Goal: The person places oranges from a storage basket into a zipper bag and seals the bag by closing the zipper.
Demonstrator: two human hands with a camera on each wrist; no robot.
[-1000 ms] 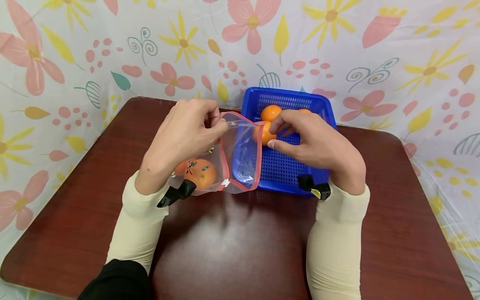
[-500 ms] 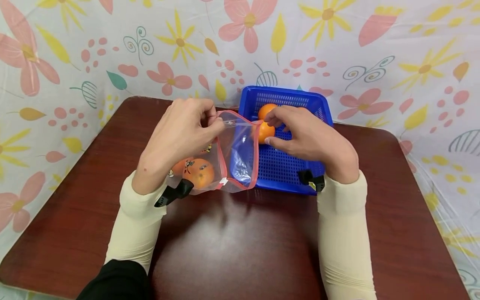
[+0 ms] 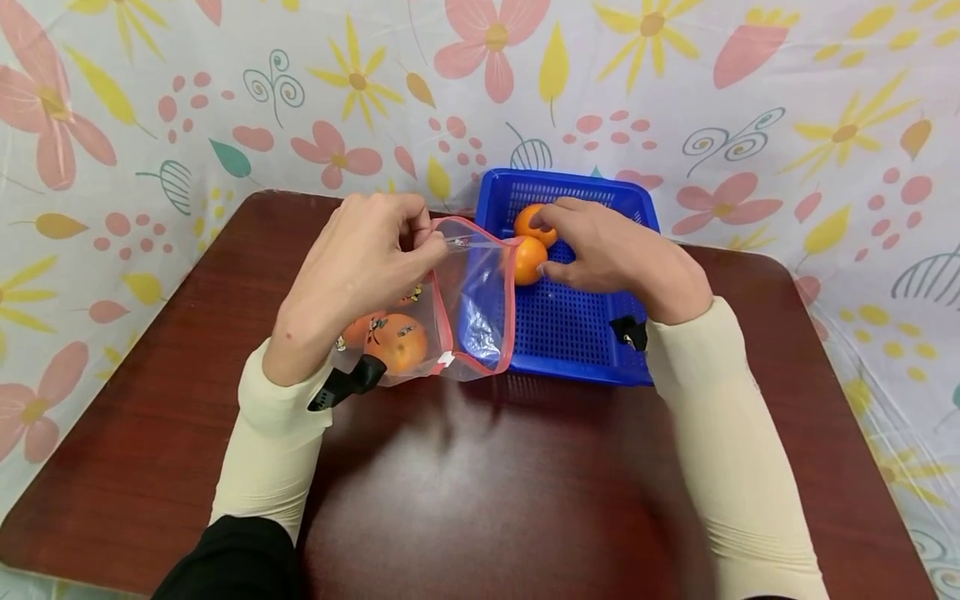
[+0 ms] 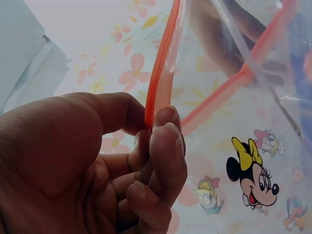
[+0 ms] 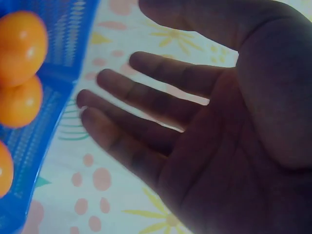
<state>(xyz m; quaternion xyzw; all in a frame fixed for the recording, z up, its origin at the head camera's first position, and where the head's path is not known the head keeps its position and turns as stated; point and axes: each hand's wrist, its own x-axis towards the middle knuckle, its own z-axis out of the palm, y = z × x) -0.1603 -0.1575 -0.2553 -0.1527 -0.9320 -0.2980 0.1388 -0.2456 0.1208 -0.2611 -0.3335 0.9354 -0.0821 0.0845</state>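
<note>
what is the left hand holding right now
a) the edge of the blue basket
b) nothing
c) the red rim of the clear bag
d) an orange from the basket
c: the left hand pinches the red rim of the clear bag between thumb and fingers, holding its mouth open.

No words, numbers or brand names can be read anywhere. The only printed marks are cartoon figures, a mouse with a yellow bow and a duck, on the clear plastic zip bag with red edging (image 4: pixel 253 146).
</note>
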